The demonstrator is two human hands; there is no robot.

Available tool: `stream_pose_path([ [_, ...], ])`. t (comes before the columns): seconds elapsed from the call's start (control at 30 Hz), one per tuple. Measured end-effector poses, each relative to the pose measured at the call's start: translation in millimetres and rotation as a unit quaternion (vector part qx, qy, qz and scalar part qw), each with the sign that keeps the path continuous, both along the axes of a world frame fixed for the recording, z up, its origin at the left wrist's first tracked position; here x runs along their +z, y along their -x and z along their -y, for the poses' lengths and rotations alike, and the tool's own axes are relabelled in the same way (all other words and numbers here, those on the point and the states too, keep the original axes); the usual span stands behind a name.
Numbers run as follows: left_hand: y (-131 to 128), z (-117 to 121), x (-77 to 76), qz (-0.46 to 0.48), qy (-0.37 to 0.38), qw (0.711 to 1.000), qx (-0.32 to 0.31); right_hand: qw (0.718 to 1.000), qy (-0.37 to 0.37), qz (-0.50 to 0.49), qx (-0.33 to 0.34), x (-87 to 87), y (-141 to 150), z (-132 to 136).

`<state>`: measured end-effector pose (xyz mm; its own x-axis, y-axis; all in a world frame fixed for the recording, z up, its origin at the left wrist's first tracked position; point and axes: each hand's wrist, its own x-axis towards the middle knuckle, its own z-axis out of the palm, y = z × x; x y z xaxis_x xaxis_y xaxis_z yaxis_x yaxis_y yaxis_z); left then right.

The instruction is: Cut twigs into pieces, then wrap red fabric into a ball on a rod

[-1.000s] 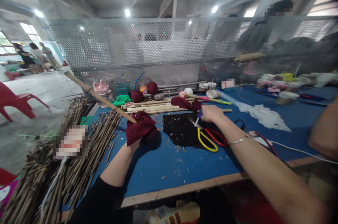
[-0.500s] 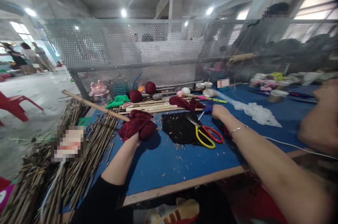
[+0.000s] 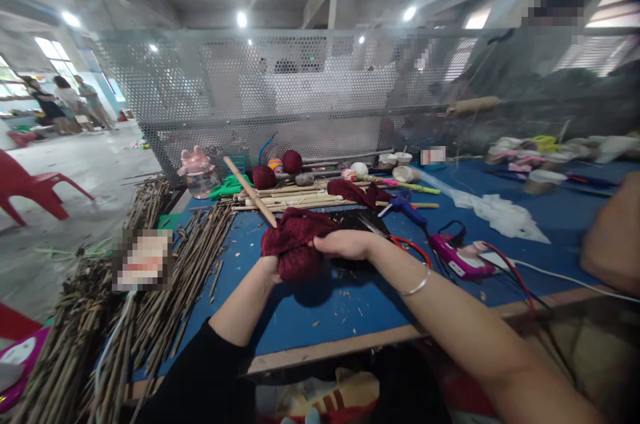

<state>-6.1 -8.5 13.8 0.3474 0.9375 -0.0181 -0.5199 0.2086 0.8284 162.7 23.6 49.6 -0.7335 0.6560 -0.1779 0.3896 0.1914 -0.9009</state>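
My left hand (image 3: pixel 271 268) is closed under a bundle of dark red patterned cloth (image 3: pixel 295 234), its fingers mostly hidden by the fabric. From the bundle a pale wooden stick (image 3: pixel 250 192) sticks out up and to the left. A rounded dark red ball shape (image 3: pixel 301 265) bulges at the underside. My right hand (image 3: pixel 346 245) pinches the cloth's right edge between thumb and fingers. Beyond that hand lies a blue glue gun (image 3: pixel 409 209) on the table. Red-handled scissors (image 3: pixel 413 249) are partly covered by my right forearm.
Bundles of thin twigs (image 3: pixel 165 277) lie along the left. Peeled sticks (image 3: pixel 300 197), red balls (image 3: pixel 292 161) and white cups (image 3: pixel 403 174) line the back before a perforated metal screen (image 3: pixel 320 97). A magenta box with cables (image 3: pixel 463 257) sits right; another person's arm (image 3: pixel 613 237) is beyond.
My right hand has let go of the blue glue gun and come left to pinch the red cloth. My left hand has moved right slightly, and the stick now tilts more steeply.
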Motion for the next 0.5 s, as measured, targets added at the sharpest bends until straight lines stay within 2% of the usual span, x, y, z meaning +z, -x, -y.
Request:
stream_pose_path([
  [0.07, -7, 5, 2.0, -0.012, 0.022, 0.999, -0.03, 0.995, 0.052, -0.049, -0.072, -1.1, 21, 2],
  [0.1, -10, 6, 1.9, -0.019, 0.027, 0.998, -0.049, 0.992, 0.053, -0.045, -0.105, 1.1, 30, -1],
  [0.13, -12, 6, 1.0, -0.021, 0.031, 0.997, -0.065, 0.991, 0.037, -0.031, -0.127, 5.4, 38, -5],
  [0.2, -14, 3, -1.8, -0.003, 0.037, 0.997, -0.069, 0.991, -0.028, -0.011, -0.127, 19.1, 52, -15],
  [0.27, -11, -2, -4.1, 0.045, 0.036, 0.998, -0.023, 0.989, -0.087, -0.061, -0.099, 35.8, 61, -22],
  [0.37, 0, -10, -5.0, 0.112, 0.018, 0.991, 0.064, 0.967, -0.104, -0.207, -0.109, 50.2, 63, -25],
  [0.43, 10, -17, -5.2, 0.107, -0.004, 0.988, 0.11, 0.949, -0.103, -0.241, -0.176, 43.5, 58, -25],
  [0.5, 20, -24, -6.4, 0.047, -0.041, 0.987, 0.148, 0.932, -0.115, -0.207, -0.275, 23.0, 50, -26],
])
